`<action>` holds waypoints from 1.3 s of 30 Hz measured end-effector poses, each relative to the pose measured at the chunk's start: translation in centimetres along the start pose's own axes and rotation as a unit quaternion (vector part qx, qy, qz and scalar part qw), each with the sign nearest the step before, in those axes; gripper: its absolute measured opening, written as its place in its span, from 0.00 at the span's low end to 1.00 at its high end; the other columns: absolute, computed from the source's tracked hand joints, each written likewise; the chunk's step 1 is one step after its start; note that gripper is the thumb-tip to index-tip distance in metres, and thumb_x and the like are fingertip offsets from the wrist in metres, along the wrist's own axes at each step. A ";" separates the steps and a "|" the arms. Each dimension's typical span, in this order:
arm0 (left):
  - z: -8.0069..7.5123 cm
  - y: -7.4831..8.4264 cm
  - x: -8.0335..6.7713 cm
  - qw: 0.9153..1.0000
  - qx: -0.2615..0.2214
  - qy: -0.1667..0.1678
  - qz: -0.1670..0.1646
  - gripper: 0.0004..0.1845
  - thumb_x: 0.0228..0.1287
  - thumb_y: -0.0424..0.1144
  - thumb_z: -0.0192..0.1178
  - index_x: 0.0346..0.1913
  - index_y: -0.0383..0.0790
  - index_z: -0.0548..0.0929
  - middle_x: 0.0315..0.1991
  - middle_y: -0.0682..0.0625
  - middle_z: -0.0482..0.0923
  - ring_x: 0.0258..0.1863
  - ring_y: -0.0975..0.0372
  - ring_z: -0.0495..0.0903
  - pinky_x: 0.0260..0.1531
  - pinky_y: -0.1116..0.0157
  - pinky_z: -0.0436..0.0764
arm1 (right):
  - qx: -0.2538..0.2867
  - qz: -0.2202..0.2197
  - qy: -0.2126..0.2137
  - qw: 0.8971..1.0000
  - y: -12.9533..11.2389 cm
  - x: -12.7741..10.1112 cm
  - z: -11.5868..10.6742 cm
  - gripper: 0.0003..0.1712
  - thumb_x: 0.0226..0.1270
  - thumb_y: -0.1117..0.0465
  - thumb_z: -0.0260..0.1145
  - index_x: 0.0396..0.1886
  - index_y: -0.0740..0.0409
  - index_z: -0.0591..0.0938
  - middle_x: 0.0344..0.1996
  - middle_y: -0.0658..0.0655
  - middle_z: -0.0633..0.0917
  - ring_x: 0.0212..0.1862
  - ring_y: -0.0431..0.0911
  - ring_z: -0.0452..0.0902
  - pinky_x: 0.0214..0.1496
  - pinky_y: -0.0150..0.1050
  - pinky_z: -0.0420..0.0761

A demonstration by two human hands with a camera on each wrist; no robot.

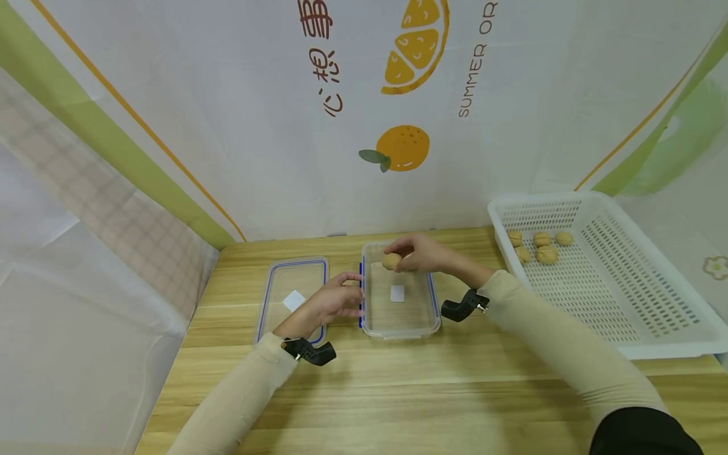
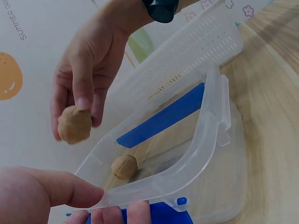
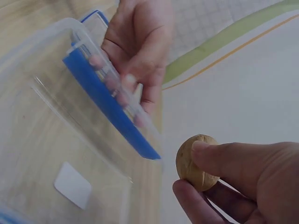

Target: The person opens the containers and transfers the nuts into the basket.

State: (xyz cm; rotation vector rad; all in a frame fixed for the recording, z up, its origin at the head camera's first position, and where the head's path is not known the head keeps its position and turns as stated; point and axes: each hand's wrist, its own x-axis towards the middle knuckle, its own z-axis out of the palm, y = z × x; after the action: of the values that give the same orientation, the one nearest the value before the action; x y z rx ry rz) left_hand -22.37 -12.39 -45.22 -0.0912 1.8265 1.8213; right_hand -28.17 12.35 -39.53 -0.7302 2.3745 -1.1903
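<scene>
My right hand [image 1: 423,253] pinches a walnut [image 3: 198,161] between thumb and fingers, over the far part of a clear plastic container [image 1: 398,325]. The container has blue side clips and a white square label. Inside it, in the left wrist view, sits another walnut [image 2: 124,167]. My left hand [image 1: 335,298] rests at the container's left side, its fingertips against the outer wall and its thumb at the rim. Partly under the left wrist lies a clear lid [image 1: 296,265] with a blue seal and a white label.
A white perforated basket [image 1: 614,297] stands at the right with several walnuts [image 1: 547,254] in its far left corner. Behind the wooden table [image 1: 398,392] hangs a white cloth [image 1: 273,158] with fruit prints.
</scene>
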 end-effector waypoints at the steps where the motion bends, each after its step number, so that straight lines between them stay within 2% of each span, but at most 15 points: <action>1: 0.0 0.0 0.0 1.000 -0.001 -0.001 0.001 0.29 0.68 0.25 0.53 0.71 0.32 0.62 0.44 0.44 0.71 0.37 0.59 0.74 0.38 0.63 0.89 | 0.002 0.004 0.002 1.000 -0.2 -0.3 -0.4 0.25 0.64 0.68 0.71 0.61 0.69 0.81 0.55 0.64 0.84 0.56 0.54 0.78 0.59 0.46 0.82; 10: -0.1 0.1 -0.3 1.000 0.006 -0.010 0.006 0.30 0.69 0.25 0.53 0.72 0.31 0.60 0.42 0.45 0.71 0.37 0.60 0.74 0.40 0.62 0.89 | -0.019 0.008 0.019 1.000 -1.0 -2.3 -3.7 0.25 0.67 0.66 0.70 0.63 0.67 0.80 0.59 0.64 0.82 0.61 0.57 0.76 0.65 0.53 0.78; 20: -0.1 0.0 -0.2 1.000 0.008 -0.011 0.006 0.30 0.69 0.25 0.54 0.72 0.31 0.60 0.41 0.45 0.71 0.37 0.60 0.74 0.43 0.60 0.88 | -0.003 0.009 0.051 0.999 -1.0 -5.2 -7.3 0.25 0.69 0.65 0.68 0.65 0.66 0.79 0.61 0.66 0.81 0.63 0.59 0.74 0.66 0.54 0.77; 33: -0.1 0.0 -0.2 1.000 0.006 -0.012 0.005 0.30 0.68 0.25 0.53 0.72 0.32 0.60 0.39 0.46 0.71 0.36 0.61 0.74 0.42 0.62 0.88 | -0.028 0.052 0.109 0.992 0.8 -9.0 -11.3 0.28 0.72 0.60 0.69 0.69 0.61 0.77 0.67 0.64 0.76 0.68 0.57 0.71 0.68 0.57 0.74; 39: -0.1 -0.1 -0.1 1.000 0.003 -0.017 0.007 0.31 0.68 0.25 0.52 0.72 0.32 0.60 0.40 0.46 0.71 0.35 0.61 0.74 0.40 0.63 0.88 | -0.029 0.076 0.120 0.989 1.9 -10.8 -13.0 0.30 0.74 0.59 0.67 0.72 0.60 0.73 0.69 0.64 0.75 0.69 0.57 0.69 0.68 0.57 0.74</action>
State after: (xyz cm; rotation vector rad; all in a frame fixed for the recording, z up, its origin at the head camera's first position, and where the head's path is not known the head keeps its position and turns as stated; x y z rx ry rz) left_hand -22.28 -12.58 -45.22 -0.0447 1.8141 1.8167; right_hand -27.27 27.82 -32.56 -0.4346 2.6169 -1.2061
